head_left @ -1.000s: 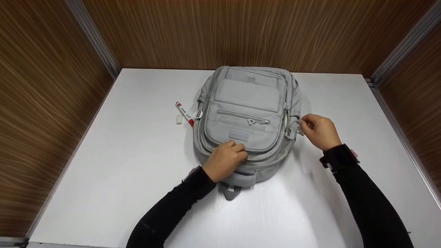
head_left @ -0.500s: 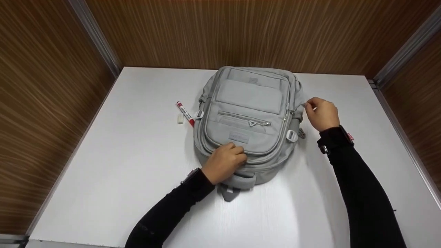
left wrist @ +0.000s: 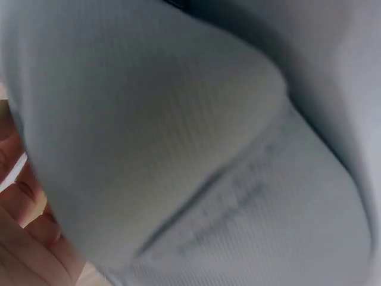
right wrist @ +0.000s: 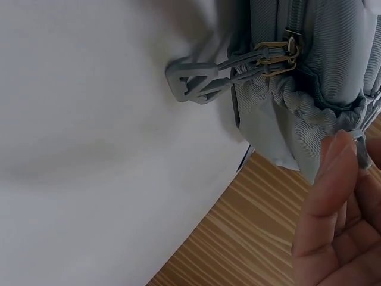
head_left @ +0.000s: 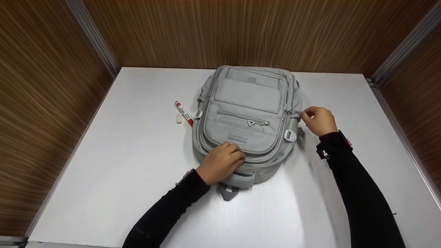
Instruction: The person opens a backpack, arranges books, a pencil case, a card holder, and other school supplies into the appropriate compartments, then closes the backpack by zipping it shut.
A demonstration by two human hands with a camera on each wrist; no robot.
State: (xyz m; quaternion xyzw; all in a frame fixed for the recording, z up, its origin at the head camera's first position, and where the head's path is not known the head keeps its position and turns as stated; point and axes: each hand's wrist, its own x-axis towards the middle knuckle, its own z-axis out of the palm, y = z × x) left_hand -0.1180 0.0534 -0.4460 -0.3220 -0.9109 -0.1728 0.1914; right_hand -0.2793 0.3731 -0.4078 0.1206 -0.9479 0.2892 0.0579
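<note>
A grey backpack lies front side up on the white table, its top handle toward me. My left hand grips the bag's near end beside that handle; in the left wrist view its fingers are partly hidden behind blurred grey fabric. At the bag's right side, my right hand pinches a zipper pull between thumb and fingers. Two more grey zipper pulls dangle from that side over the table, close to a white buckle.
Left of the bag lie a red-and-white marker and a small whitish block. Wood-grain panels enclose the table at the back and both sides. A dark strap end sticks out below the handle.
My right hand first moved away from me along the bag's right side, then came partway back, holding the zipper pull. The left hand has stayed at the near end.
</note>
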